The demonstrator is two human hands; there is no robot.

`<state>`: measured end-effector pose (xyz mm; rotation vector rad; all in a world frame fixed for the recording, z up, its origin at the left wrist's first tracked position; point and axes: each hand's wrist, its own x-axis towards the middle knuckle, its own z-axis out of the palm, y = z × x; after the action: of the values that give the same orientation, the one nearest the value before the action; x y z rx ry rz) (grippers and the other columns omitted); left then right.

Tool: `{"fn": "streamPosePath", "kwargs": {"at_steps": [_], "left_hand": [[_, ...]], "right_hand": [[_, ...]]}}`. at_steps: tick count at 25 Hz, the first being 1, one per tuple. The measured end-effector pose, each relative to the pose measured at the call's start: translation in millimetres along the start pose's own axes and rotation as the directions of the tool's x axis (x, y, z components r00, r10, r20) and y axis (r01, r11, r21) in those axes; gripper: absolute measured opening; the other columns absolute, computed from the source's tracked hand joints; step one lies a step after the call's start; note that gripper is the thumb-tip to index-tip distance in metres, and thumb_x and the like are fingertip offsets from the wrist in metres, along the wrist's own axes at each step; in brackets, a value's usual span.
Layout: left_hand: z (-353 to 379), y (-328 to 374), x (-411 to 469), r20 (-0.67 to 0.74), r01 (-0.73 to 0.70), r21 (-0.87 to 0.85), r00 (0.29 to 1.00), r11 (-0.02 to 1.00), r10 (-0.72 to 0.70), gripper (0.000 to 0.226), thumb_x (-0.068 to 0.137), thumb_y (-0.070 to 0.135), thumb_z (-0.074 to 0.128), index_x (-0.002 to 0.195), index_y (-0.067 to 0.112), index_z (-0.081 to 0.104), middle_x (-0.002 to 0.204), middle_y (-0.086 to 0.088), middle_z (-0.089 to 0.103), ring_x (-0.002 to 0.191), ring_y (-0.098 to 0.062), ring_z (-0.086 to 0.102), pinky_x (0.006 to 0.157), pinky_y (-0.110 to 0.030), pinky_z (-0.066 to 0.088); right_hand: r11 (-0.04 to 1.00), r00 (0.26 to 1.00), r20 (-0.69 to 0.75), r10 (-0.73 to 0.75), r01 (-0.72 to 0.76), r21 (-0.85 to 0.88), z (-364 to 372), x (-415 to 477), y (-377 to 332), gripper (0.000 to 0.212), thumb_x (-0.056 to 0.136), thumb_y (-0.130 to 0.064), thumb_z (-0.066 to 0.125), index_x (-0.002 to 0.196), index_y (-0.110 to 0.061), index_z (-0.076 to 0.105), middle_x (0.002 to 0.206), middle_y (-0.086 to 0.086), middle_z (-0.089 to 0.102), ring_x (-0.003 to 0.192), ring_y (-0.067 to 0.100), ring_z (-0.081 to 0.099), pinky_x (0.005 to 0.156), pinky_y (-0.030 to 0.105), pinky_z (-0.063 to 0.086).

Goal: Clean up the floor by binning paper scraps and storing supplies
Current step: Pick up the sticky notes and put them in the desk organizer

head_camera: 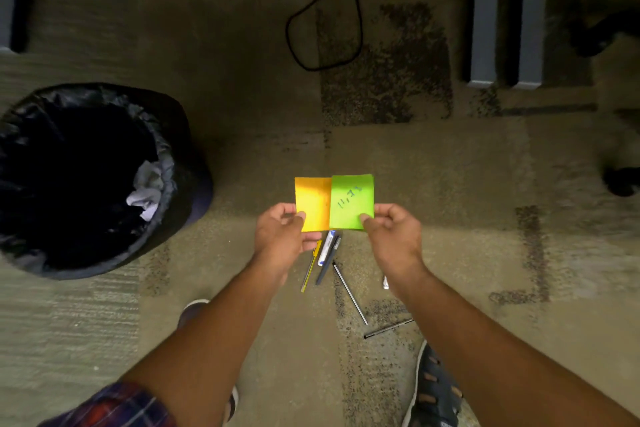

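Observation:
My left hand (282, 234) pinches the lower left corner of an orange sticky note (311, 203). My right hand (391, 234) pinches the lower right corner of a green sticky note (351, 201) with dark writing on it. The green note overlaps the orange one's right edge, and both are held above the carpet. Below them on the floor lie several pens: a yellow one (310, 267), a white marker (327, 248), a dark pen (325, 265), a thin silver pen (349, 293) and a black pen (388, 328). A black-lined bin (166, 163) stands to the left with crumpled white paper (147, 189) inside.
A black cable (346, 3) loops on the carpet ahead. Grey furniture legs (505, 17) stand at the upper right, and a chair base (620, 180) sits at the right edge. My sandalled feet (436, 392) are at the bottom. A small white object (385, 282) lies by my right wrist.

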<state>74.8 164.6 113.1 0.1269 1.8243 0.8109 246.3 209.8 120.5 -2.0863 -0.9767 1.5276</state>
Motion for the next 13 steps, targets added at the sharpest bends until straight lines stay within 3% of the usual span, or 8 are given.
{"fn": "streamPosePath", "kwargs": {"at_steps": [2,4,6,9,13], "left_hand": [[-5,20,-33,0.038,-0.031,-0.058,0.999,0.998,0.034,0.019,0.106,0.012,0.055,0.123,0.009,0.062,0.104,-0.013,0.078,0.076,-0.03,0.081,0.061,-0.036,0.066],[-10,39,-67,0.082,-0.052,-0.151,0.994,0.987,0.065,0.022,0.107,0.012,0.052,0.127,0.01,0.062,0.102,-0.016,0.08,0.08,-0.036,0.08,0.065,-0.039,0.066],[-20,59,-98,0.111,-0.077,-0.232,0.988,0.97,0.105,0.022,0.108,0.012,0.05,0.126,0.012,0.064,0.101,-0.02,0.081,0.078,-0.035,0.08,0.068,-0.04,0.067],[-38,85,-136,0.13,-0.1,-0.3,0.981,0.949,0.144,0.021,0.108,0.01,0.05,0.119,0.015,0.068,0.096,-0.017,0.082,0.073,-0.03,0.079,0.065,-0.036,0.067],[-67,117,-176,0.149,-0.157,-0.254,0.969,0.954,0.199,0.024,0.105,0.002,0.052,0.116,0.015,0.069,0.091,-0.012,0.083,0.071,-0.027,0.079,0.06,-0.032,0.065]], "right_hand": [[0.999,0.999,0.024,-0.035,0.034,0.012,1,-29,-25,0.009,0.089,-0.015,0.075,0.094,-0.021,0.07,0.076,-0.003,0.078,0.066,0.004,0.07,0.069,0.024,0.055],[0.993,0.994,0.028,-0.108,0.109,-0.053,0,-58,-50,0.012,0.089,-0.014,0.075,0.093,-0.021,0.067,0.069,-0.004,0.074,0.051,-0.005,0.062,0.055,0.011,0.045],[0.977,0.985,0.03,-0.171,0.173,-0.124,-3,-87,-78,0.015,0.089,-0.014,0.074,0.091,-0.024,0.063,0.068,-0.006,0.073,0.05,-0.006,0.061,0.049,0.008,0.04],[0.953,0.972,0.057,-0.229,0.236,-0.19,-10,-125,-116,0.018,0.087,-0.013,0.071,0.089,-0.027,0.061,0.069,-0.003,0.073,0.056,0.002,0.064,0.056,0.02,0.045],[0.9,0.951,0.076,-0.3,0.308,-0.309,-18,-167,-158,0.014,0.084,-0.02,0.071,0.092,-0.029,0.064,0.075,-0.01,0.07,0.071,0.01,0.066,0.069,0.033,0.053]]}}
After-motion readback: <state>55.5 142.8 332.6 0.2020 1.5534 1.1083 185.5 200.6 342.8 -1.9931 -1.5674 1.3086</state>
